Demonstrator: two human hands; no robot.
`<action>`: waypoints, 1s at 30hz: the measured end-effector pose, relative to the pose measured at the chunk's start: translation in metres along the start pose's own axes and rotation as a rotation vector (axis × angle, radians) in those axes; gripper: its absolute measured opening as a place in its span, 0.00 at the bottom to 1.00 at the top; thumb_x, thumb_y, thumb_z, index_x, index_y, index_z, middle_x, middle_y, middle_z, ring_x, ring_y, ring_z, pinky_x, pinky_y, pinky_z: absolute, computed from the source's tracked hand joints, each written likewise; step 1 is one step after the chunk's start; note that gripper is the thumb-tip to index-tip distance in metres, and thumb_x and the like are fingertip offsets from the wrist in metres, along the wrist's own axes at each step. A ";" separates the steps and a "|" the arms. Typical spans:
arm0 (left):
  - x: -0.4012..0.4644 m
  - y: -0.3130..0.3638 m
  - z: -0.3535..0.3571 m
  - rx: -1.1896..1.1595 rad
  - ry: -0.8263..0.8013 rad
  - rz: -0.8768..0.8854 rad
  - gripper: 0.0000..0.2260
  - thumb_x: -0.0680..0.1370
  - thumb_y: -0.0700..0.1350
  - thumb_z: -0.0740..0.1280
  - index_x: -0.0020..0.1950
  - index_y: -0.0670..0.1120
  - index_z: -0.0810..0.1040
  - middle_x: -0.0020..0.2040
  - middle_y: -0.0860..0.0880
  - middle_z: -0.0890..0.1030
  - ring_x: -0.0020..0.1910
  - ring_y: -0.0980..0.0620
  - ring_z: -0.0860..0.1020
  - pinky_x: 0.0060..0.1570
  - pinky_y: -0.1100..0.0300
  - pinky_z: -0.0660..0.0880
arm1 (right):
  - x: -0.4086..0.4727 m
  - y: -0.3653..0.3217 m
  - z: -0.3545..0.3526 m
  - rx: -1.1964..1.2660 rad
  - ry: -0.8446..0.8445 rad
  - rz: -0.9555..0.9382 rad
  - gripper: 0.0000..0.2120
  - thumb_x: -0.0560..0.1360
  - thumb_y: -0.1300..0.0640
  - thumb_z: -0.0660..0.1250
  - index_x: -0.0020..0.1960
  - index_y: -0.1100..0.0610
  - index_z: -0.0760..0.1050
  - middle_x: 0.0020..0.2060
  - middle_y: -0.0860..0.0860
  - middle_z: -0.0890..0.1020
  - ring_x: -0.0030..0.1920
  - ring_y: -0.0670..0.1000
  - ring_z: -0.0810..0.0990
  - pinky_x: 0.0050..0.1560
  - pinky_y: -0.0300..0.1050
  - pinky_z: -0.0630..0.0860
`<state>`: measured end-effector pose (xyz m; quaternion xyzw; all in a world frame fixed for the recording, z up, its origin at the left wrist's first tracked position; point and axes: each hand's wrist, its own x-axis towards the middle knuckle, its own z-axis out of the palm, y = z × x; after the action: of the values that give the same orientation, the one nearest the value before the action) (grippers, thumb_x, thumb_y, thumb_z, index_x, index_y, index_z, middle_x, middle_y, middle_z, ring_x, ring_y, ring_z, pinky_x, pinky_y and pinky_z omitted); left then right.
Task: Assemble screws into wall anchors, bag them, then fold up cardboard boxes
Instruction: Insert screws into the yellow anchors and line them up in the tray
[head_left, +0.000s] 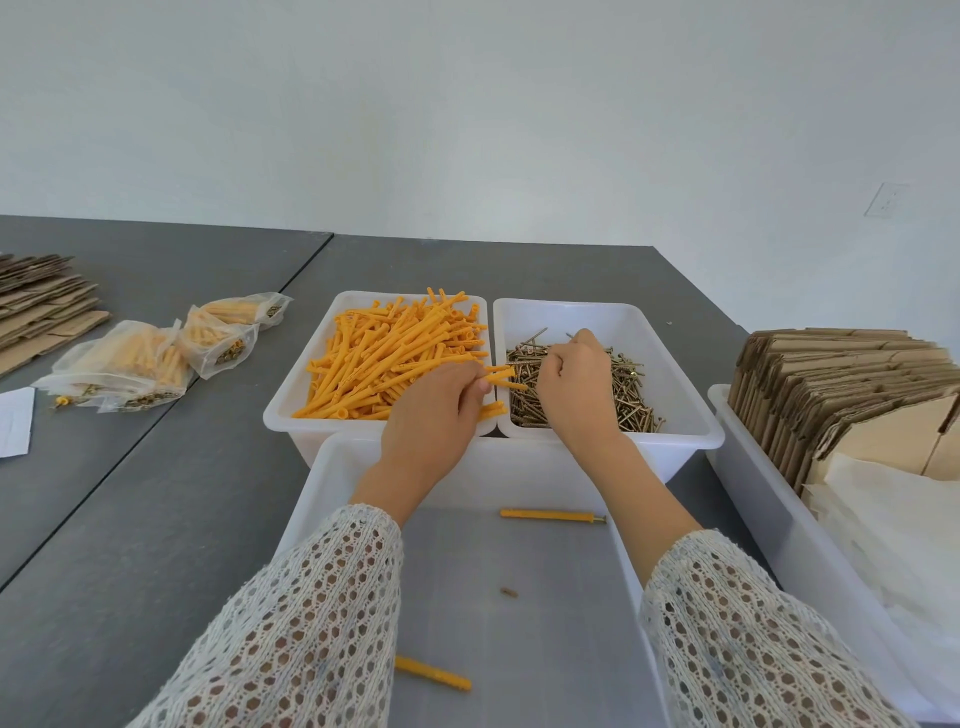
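Left hand (436, 410) grips few orange wall anchors (501, 383) over seam between two white bins. Right hand (576, 387) curled, pinching screws (631, 395) in right bin (675, 332). Left bin (311, 358) heaped with orange anchors. Near bin (332, 467) holds two anchors with screws in (553, 516). Three filled bags (156, 358) on counter (130, 519) left. Folded cardboard boxes (831, 374) stand in tray (769, 509) right.

No readable text, label, brand, number or sign is showing anywhere; the filled bags (130, 366) on the grey table (156, 519) are carrying no legible print, and the white paper slip (14, 423) at the left edge is showing nothing legible
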<state>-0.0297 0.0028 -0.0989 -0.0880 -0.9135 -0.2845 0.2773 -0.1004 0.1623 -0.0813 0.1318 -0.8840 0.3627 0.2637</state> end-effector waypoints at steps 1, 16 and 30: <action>0.000 0.000 0.000 0.004 0.000 -0.005 0.10 0.84 0.47 0.59 0.43 0.55 0.70 0.35 0.60 0.70 0.35 0.62 0.70 0.32 0.64 0.59 | 0.000 0.000 -0.001 0.000 -0.001 -0.006 0.20 0.76 0.67 0.57 0.27 0.57 0.60 0.36 0.53 0.65 0.39 0.52 0.66 0.37 0.40 0.59; 0.001 -0.002 0.001 -0.016 0.015 -0.047 0.11 0.84 0.47 0.59 0.44 0.49 0.75 0.36 0.54 0.74 0.35 0.56 0.72 0.33 0.57 0.69 | -0.001 -0.003 -0.003 -0.023 0.056 0.028 0.19 0.77 0.67 0.56 0.28 0.59 0.60 0.36 0.53 0.64 0.40 0.53 0.68 0.41 0.45 0.67; 0.001 0.002 0.001 0.000 0.003 0.007 0.09 0.84 0.46 0.59 0.44 0.53 0.71 0.37 0.57 0.72 0.37 0.55 0.70 0.35 0.59 0.64 | -0.005 -0.006 0.003 -0.029 -0.097 -0.296 0.16 0.74 0.70 0.59 0.30 0.59 0.66 0.38 0.56 0.67 0.41 0.54 0.67 0.41 0.43 0.61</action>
<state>-0.0302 0.0047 -0.0985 -0.0910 -0.9128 -0.2837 0.2795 -0.0942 0.1563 -0.0823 0.2739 -0.8718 0.3005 0.2732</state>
